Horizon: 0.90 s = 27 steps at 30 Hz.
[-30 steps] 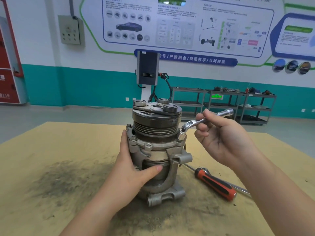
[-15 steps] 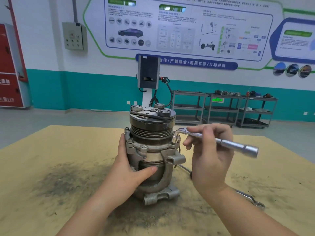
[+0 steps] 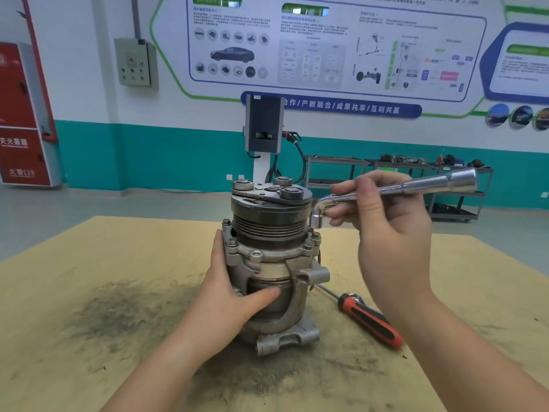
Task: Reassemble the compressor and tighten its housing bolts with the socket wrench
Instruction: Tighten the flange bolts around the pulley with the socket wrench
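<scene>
L hand [image 3: 234, 295] fingers wrap compressor [image 3: 271, 263] body; R hand [image 3: 386, 224] fingers grip socket wrench [image 3: 416, 187], socket end above bolt [image 3: 309, 242].

The counter [image 3: 89, 251] has a tan, board-like top, with a broad dark smear of grime spread across its middle and front. The compressor [image 3: 271, 263] stands upright on it in the smeared patch, resting on its cast mounting foot. Just to the right of the compressor lies a screwdriver [image 3: 370, 321] with a red and black handle, its metal shaft pointing back towards the compressor's base.
</scene>
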Available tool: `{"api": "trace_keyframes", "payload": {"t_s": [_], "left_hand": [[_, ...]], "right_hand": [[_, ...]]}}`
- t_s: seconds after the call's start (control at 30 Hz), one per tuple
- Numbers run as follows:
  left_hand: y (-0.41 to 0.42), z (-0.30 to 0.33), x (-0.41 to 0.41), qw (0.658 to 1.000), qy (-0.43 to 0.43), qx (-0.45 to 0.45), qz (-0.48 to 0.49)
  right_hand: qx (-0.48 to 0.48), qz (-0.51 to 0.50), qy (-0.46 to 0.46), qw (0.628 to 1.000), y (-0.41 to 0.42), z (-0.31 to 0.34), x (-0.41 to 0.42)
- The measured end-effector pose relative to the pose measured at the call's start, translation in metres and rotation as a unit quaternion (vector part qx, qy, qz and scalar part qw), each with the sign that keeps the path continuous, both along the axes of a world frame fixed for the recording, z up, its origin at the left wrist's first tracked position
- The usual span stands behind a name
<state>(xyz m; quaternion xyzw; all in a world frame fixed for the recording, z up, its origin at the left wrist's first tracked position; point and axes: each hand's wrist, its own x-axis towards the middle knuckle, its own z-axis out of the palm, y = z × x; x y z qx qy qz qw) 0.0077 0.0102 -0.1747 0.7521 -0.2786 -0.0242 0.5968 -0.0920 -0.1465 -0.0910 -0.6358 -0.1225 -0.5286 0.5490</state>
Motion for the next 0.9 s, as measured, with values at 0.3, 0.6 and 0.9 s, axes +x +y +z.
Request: {"api": "trace_keyframes", "payload": {"t_s": [0.3, 0.6, 0.9], "left_hand": [[-0.001, -0.004, 0.004, 1.0, -0.005, -0.002, 0.001], [-0.001, -0.005, 0.005, 1.0, -0.006, -0.009, -0.004], [-0.001, -0.009, 0.009, 1.0, -0.01, -0.02, -0.009]], "right_hand": [[0.293, 0.176, 0.087, 0.936, -0.011, 0.002, 0.009], [0.347, 0.247, 0.198, 0.883, -0.026, 0.007, 0.01], [-0.09, -0.019, -0.057, 0.994, 0.002, -0.034, 0.01]]}}
